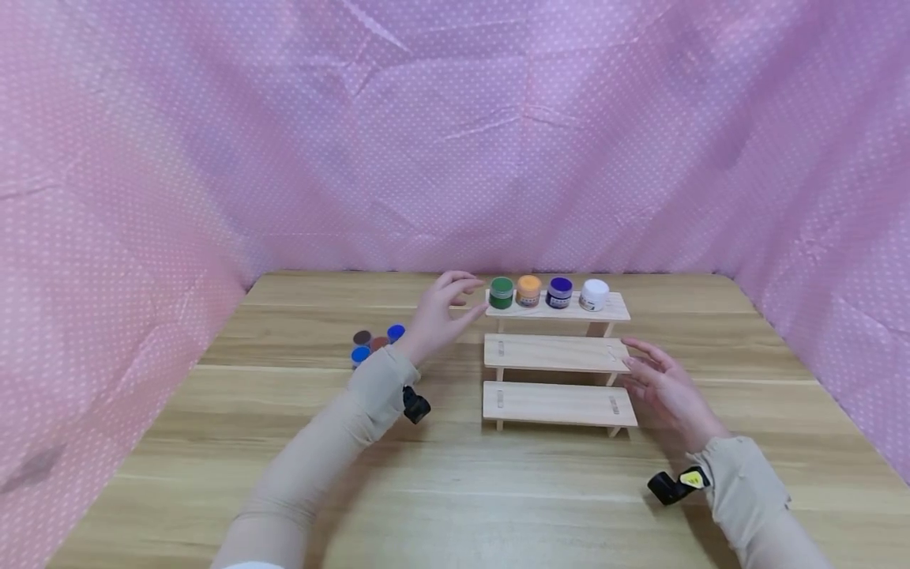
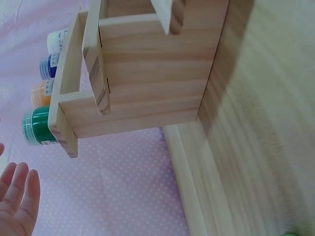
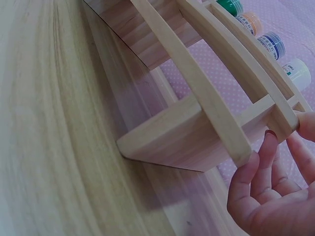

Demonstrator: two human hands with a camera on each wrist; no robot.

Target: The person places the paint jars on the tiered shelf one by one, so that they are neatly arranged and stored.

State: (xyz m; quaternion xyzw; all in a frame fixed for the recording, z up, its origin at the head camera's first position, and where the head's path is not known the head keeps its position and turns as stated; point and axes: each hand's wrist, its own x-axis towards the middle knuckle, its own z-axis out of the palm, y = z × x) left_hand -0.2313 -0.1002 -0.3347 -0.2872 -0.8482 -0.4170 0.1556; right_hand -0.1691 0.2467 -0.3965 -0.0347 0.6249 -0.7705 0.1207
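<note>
A three-step wooden rack [image 1: 554,353] stands on the table. On its top step sit a green paint jar [image 1: 501,293], an orange jar [image 1: 528,292], a purple jar [image 1: 559,293] and a white jar [image 1: 594,295], in a row from left to right. My left hand [image 1: 442,310] is just left of the green jar, fingers spread and holding nothing; in the left wrist view a gap shows between the fingers [image 2: 19,194] and that jar. At the rack's right side, my right hand [image 1: 668,391] grips the end of the middle step, its fingertips [image 3: 268,142] curled at the wood.
Left of my left forearm stand several more jars, among them a blue jar [image 1: 360,356], a dark brown jar [image 1: 362,338] and a reddish-brown jar [image 1: 380,343]. Pink dotted cloth [image 1: 455,158] hangs behind and beside the wooden table [image 1: 455,490].
</note>
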